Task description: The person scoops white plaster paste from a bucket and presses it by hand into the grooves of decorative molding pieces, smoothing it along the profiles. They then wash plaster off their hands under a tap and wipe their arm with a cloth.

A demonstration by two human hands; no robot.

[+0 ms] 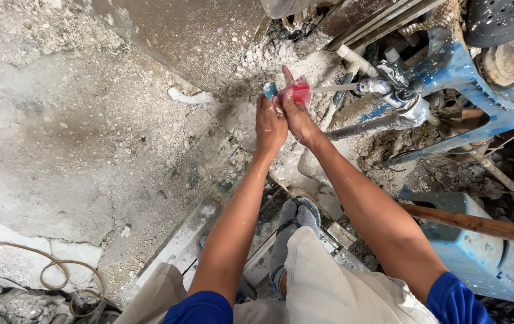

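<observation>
Red-pink plastic bag (296,91), crumpled, sits at the centre of the head view, pinched in the right hand (297,117) — fingers closed round its lower part, one finger pointing up past its top edge. Left hand (269,126) lies just beside the bag on its left, palm side toward the right hand and touching it, fingers extended rather than curled; whether it grips any part of the bag cannot be told. A small blue object (270,90) shows just left of the bag, at the left fingertips; its kind is unclear. A thin pale line, either a jet of water or a slim tube, runs from the bag's right side to a metal tap fitting (383,85) well to the right of the bag. Grey pipe (371,125) slants below that fitting, to the bag's lower right. Blue plastic frame (467,84), scuffed and dusty, stands further right of the bag. Both forearms look wet and reach up toward the bag from blue sleeves. Below the bag, near the person's grey-socked foot (296,225) in a sandal, rubble and wet cement cover the ground. Wooden handle (479,225) crosses a blue plastic stool (485,258) far to the bag's lower right. Rough concrete floor (77,132) spreads to the bag's left — a loop of hose (59,273) lies at its far lower-left.
</observation>
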